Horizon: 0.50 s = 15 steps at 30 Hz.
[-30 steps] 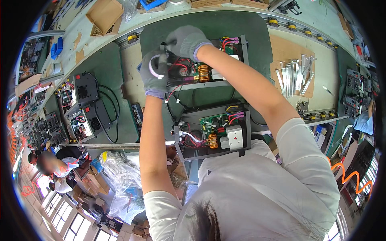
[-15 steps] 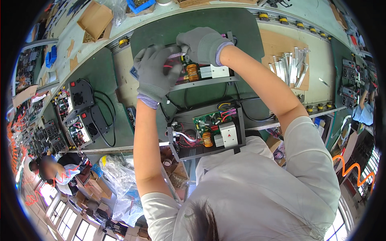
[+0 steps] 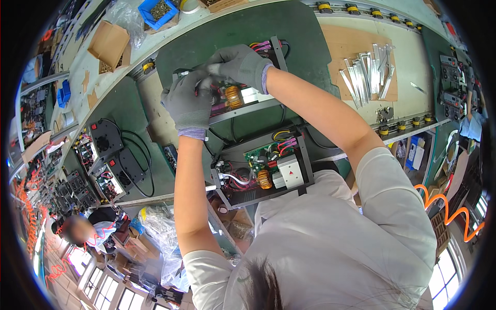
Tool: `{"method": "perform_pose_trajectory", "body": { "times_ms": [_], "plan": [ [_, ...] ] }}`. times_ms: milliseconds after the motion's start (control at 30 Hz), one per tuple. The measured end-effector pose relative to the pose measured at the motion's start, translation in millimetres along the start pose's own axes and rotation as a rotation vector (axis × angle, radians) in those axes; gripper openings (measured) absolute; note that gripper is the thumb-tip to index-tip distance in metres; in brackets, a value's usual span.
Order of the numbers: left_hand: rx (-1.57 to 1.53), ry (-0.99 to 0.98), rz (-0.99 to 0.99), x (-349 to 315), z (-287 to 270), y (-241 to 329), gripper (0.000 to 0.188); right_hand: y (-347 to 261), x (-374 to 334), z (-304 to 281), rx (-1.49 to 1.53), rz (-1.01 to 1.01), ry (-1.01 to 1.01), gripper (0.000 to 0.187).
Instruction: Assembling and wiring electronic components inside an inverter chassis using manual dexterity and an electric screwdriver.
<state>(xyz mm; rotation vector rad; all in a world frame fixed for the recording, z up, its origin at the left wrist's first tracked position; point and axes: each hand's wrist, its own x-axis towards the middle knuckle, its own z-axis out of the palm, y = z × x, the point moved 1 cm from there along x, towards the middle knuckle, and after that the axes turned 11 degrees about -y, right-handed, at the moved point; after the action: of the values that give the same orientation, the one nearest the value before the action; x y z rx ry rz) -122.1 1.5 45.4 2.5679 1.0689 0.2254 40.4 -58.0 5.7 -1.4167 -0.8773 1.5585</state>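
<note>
Both my hands wear grey gloves with purple cuffs and meet over the left end of an opened electronic unit point(image 3: 249, 110) on the far side of the bench. My left hand point(image 3: 188, 101) is curled at that end, its fingertips among the wiring. Against it, my right hand point(image 3: 238, 63) reaches in from the right with fingers bent together. What either hand grips is hidden by the gloves. A copper-wound coil point(image 3: 233, 96) shows just below my right hand. Nearer to me sits a second open unit point(image 3: 291, 172), with a green board, wires and a white block.
Metal strips point(image 3: 369, 72) lie on cardboard to the right. Black units with red switches point(image 3: 116, 160) and cables stand at the left. A blue bin point(image 3: 157, 13) of small parts and an open carton point(image 3: 109, 41) are along the back. Rollers point(image 3: 352, 9) line the bench edge.
My right hand has moved left and down, closer to my left hand. My left hand's fingers have curled in. The whole view has shifted slightly.
</note>
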Motion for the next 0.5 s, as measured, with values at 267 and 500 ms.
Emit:
{"method": "perform_pose_trajectory", "body": {
  "times_ms": [267, 500],
  "plan": [
    [-0.167, -0.297, -0.28, 21.4, -3.8, 12.1, 0.032, 10.8, -0.9, 0.2, 0.108, -0.203, 0.181, 0.012],
    [0.097, -0.367, -0.241, 51.2, -2.1, -9.7, 0.033, 8.7, -27.2, -11.5, -0.461, -0.49, 0.654, 0.023]
  ]
}}
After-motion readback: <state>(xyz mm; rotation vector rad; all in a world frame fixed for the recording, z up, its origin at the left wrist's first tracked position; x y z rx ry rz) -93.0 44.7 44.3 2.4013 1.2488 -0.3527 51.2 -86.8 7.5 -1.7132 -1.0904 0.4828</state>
